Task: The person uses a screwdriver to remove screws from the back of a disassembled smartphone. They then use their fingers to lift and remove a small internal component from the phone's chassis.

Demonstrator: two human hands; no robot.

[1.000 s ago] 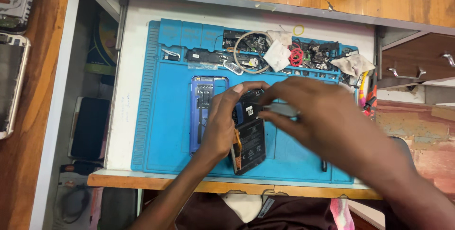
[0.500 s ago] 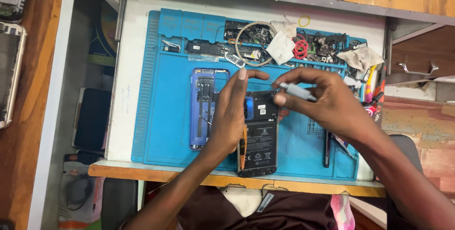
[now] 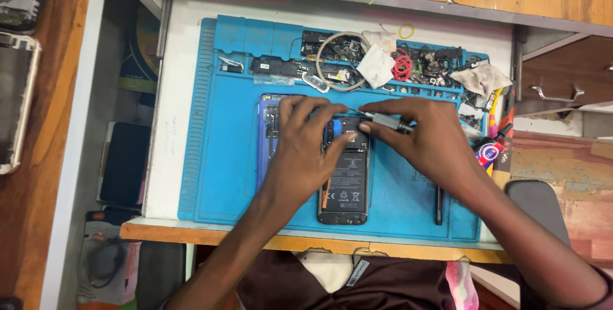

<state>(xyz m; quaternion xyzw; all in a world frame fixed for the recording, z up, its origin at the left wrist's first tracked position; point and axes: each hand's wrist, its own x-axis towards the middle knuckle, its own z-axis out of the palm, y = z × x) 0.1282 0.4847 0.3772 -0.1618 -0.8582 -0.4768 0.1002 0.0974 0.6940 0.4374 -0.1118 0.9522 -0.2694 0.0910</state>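
A white work surface is seen between wooden ledges, and most of it is covered by a large blue repair mat. Along the far edge of the mat a row of shallow compartments is filled with small parts: a loop of grey cable, a crumpled white wipe, a red coil and dark metal pieces. A yellow rubber band lies on the white surface just beyond the mat.

Near the middle of the mat an opened phone is laid flat, back side up, with its black battery exposed and its near end close to the mat's near edge. Just to its left a blue rear cover is placed, mostly hidden under the left hand.

The left hand is spread over the phone's far left part, fingers extended and pressed down on the phone and cover. The right hand is closed in a pinch on a small grey screwdriver, which is held nearly level, its tip pointed left toward the far end of the phone. The two hands are nearly touching at the fingertips.

To the right of the phone a slim dark tool is left on the mat.
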